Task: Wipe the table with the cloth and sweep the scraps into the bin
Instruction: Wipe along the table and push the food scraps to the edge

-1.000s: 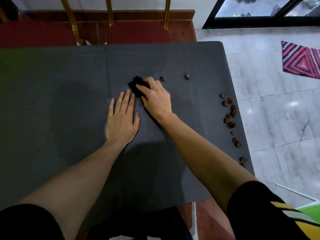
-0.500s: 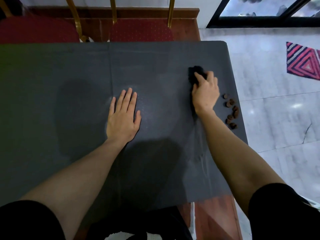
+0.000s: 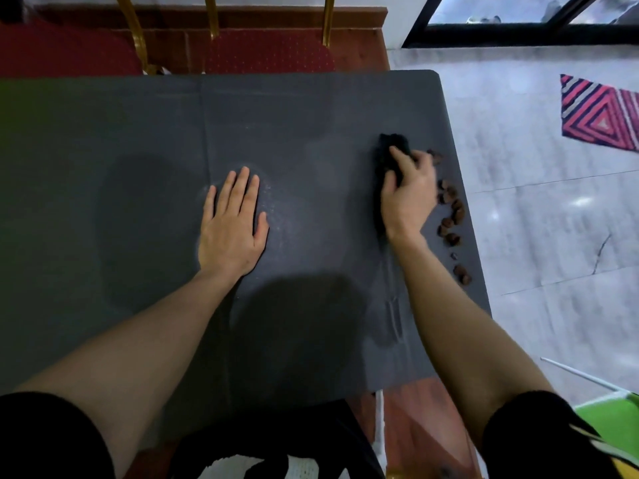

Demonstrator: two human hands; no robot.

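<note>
Cloth (image 3: 392,157): dark, soft, limp, light; bunched and gripped under right hand (image 3: 408,195), near counter (image 3: 311,108) right edge. Best held wadded, pressed flat. Scraps (image 3: 453,216): small, light, loose, strung along right edge. Left hand (image 3: 231,223): flat, fingers straight, pressed on counter centre.

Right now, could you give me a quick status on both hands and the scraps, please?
Left hand flat on table, open. Right hand gripping black cloth. Scraps lined along right edge, still on table. Nothing blocking.
</note>
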